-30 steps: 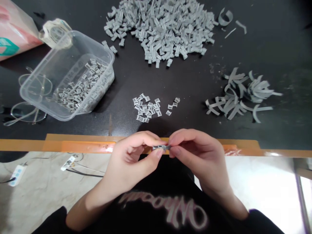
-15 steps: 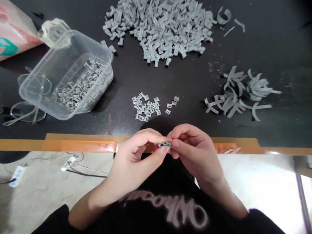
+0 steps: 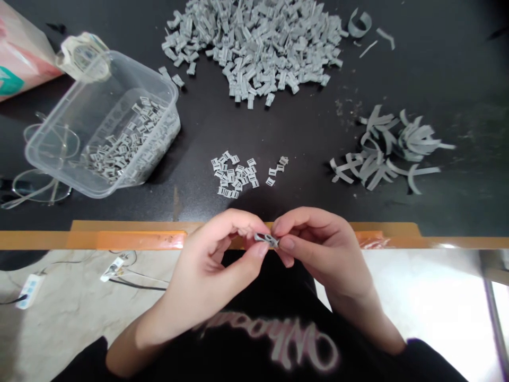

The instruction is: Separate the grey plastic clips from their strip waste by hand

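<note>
A small grey piece (image 3: 266, 239) is pinched between both hands, over the taped front edge of the table. My left hand (image 3: 222, 254) grips its left end between thumb and forefinger. The fingertips of my right hand (image 3: 326, 244) are closed on its right end. Just beyond the hands, a cluster of small light-grey clips (image 3: 236, 178) lies on the black table, with several more clips (image 3: 272, 172) to its right. Farther back is a large heap of grey plastic pieces (image 3: 270, 48).
A clear plastic box (image 3: 59, 170) holding small clips stands at left, beside glasses (image 3: 40, 185), a tape roll (image 3: 85, 55) and a pink-white bag (image 3: 24, 48). Curved grey strips (image 3: 377, 154) lie at right. Orange-brown tape (image 3: 139, 240) runs along the table edge.
The grey piece has tilted, its right end now lower, and more of it shows between the fingertips. The fingers of both hands have shifted slightly. The whole view has moved a little.
</note>
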`<state>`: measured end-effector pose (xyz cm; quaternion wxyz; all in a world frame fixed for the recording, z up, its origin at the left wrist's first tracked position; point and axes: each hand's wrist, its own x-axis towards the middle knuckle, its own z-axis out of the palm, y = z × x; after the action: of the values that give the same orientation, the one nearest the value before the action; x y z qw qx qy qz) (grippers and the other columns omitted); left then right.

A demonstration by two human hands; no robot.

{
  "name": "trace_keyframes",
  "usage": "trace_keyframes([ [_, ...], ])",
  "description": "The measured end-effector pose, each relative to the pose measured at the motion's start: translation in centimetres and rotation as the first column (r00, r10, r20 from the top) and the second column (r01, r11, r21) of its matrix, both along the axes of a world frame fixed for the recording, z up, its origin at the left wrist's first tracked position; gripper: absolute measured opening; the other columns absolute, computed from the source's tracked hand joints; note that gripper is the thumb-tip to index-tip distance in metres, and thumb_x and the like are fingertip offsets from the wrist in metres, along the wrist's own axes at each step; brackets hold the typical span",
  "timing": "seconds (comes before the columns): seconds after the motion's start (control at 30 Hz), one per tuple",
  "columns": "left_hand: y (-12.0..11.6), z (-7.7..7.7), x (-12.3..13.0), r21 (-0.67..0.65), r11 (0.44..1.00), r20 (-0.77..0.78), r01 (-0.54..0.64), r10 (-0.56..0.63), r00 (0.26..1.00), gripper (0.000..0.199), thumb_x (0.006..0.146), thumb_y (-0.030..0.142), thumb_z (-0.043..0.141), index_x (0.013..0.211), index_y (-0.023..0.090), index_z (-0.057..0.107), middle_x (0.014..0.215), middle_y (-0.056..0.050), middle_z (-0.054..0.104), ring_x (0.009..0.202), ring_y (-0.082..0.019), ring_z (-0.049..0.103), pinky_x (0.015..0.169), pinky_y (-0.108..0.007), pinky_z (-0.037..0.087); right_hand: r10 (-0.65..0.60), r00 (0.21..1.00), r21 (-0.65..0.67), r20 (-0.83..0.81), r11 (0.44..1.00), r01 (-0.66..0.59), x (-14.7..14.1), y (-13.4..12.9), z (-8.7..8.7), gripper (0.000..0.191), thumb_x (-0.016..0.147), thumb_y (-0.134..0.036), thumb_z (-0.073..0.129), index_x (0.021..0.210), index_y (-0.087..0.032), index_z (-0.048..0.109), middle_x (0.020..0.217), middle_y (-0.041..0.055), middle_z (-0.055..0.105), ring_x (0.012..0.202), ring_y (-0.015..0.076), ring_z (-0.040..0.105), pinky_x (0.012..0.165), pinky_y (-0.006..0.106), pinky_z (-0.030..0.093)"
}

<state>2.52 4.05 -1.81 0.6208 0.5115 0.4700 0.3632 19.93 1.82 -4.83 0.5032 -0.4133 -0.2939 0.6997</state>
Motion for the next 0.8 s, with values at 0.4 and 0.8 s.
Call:
trace_keyframes([
  [0.4, 0.73, -0.26, -0.66, -0.029, 0.980, 0.050, 0.194, -0.193, 0.980, 0.006, 0.090, 0.014, 0.063, 0.088, 0.019, 0.062, 0.082, -0.002, 0.069, 0.072, -0.013, 0.067, 0.065, -0.021, 0.054, 0.082, 0.994, 0.006, -0.068, 0.997, -0.082, -0.01, 0.35, -0.35, 0.015, 0.080, -0.009, 0.078, 0.087, -0.021, 0.078, 0.072, -0.0019, 0.072, 0.055, 0.0077, 0.063, 0.055, 0.019, 0.054],
  [0.8, 0.79, -0.19, -0.59, -0.025, 0.978, -0.036, 0.208, -0.209, 0.977, 0.010, 0.087, 0.011, 0.062, 0.088, 0.020, 0.063, 0.079, -0.001, 0.071, 0.070, -0.014, 0.068, 0.063, -0.022, 0.054, 0.063, 0.997, 0.004, 0.041, 0.998, -0.063, 0.08, 0.42, -0.28, 0.008, 0.080, -0.015, 0.080, 0.085, -0.021, 0.077, 0.070, -0.0009, 0.071, 0.054, 0.0094, 0.063, 0.055, 0.022, 0.056],
])
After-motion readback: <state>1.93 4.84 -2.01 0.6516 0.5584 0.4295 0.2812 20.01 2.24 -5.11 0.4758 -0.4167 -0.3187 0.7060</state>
